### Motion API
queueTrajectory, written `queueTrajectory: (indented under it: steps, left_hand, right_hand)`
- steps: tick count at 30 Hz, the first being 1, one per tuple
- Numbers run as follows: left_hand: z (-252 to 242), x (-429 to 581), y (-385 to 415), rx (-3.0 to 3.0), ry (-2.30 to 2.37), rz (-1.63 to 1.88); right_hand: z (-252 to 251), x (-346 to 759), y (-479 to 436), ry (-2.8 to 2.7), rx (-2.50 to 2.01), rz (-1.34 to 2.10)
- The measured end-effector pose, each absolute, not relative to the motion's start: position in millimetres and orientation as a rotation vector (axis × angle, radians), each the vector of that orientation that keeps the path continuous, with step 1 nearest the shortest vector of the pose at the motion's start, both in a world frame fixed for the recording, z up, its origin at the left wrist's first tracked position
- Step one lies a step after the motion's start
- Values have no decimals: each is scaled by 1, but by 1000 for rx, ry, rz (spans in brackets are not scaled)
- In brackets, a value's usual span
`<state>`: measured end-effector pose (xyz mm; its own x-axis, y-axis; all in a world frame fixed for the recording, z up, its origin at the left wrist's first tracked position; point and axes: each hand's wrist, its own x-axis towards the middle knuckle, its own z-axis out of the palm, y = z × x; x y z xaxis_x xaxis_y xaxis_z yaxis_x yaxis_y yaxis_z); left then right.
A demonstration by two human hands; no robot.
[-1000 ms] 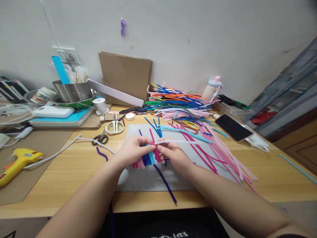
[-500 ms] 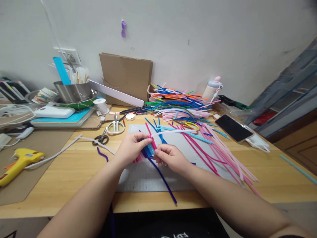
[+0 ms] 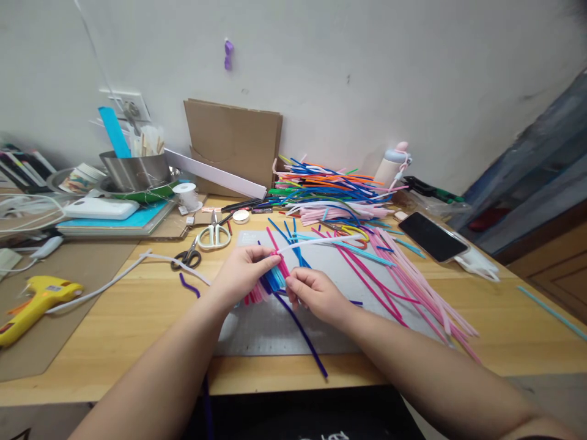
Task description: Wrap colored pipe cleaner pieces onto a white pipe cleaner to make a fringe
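Over a grey cutting mat [image 3: 275,330] my left hand [image 3: 241,275] is closed round a bundle of short pipe cleaners [image 3: 270,282], blue, light blue and pink. My right hand [image 3: 312,293] pinches the bundle's right side, where a dark purple pipe cleaner [image 3: 302,333] trails down toward the table edge. A white pipe cleaner [image 3: 321,241] sticks out from the bundle to the right. The two hands almost touch.
Loose pink and magenta pipe cleaners [image 3: 413,281] fan out on the right, a mixed colourful pile [image 3: 330,183] lies behind. Scissors [image 3: 213,235], a second black pair [image 3: 186,260], a yellow glue gun [image 3: 32,299], a phone [image 3: 431,235], cardboard [image 3: 233,143] and a metal bowl [image 3: 135,168] surround the mat.
My right hand has dropped from the top of the bundle to its lower right side. The white pipe cleaner has swung upward. In the last half second almost nothing moved.
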<state>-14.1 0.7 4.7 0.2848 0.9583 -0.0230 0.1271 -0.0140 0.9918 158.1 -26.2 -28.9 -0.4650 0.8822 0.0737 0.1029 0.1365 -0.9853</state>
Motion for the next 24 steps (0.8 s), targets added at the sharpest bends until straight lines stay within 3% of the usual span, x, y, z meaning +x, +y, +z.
queueTrajectory:
  steps: [7, 17, 20, 24]
  left_hand:
    - [5, -14, 1, 1370, 1068, 976]
    - [6, -13, 1, 1313, 1037, 973]
    - [7, -14, 1, 1344, 1056, 944]
    - [8, -15, -1, 1599, 1151, 881]
  right_hand:
    - [-34, 155, -23, -1534, -990, 1546]
    - [-33, 155, -23, -1615, -972, 1491]
    - [-27, 165, -29, -1876, -986, 1224]
    - [-13, 177, -43, -2149, -838, 484]
